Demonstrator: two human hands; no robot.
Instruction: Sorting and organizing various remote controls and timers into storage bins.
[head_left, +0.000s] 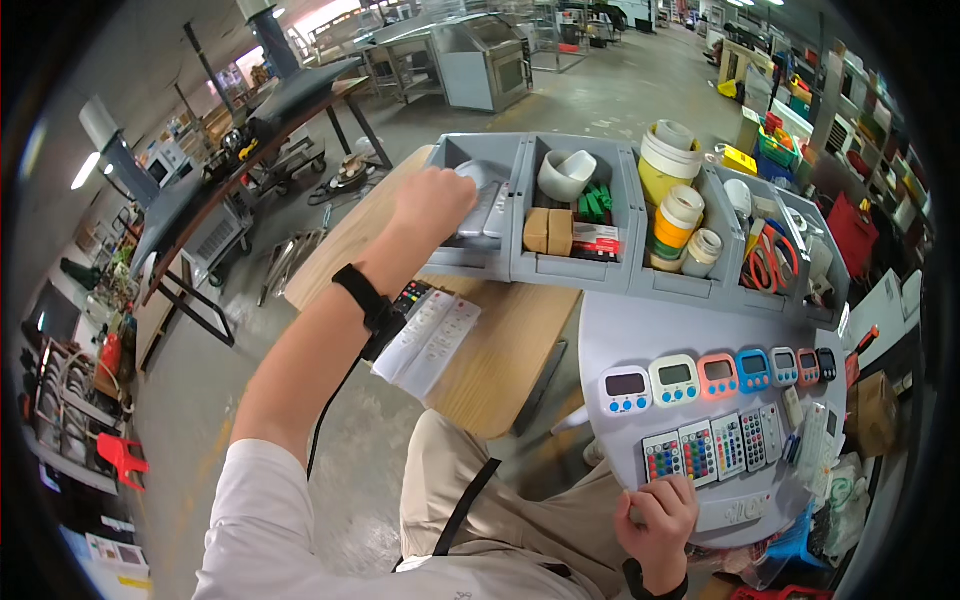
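My left hand (439, 196) is curled at the left side of the leftmost grey bin (469, 262). Pale remote controls (496, 214) lie in that bin beside it, and my fingers hide what they may grip. Curled at the near edge of the white table (607, 330), my right hand (660, 514) is close to a white remote control (739, 511); its palm is hidden. Small remotes with coloured buttons (697, 452) lie in a row beyond it. Behind them stands a row of digital timers (675, 380). Below my left wrist, white remotes (427, 341) and a black remote (411, 295) lie together.
A wooden tabletop (517, 352) extends under the bins. Other bins hold small brown boxes (549, 232), tape rolls (679, 217) and orange-handled scissors (769, 259). A black cable (322, 420) hangs from my left wrist. A long dark-topped table (247, 150) stands at left.
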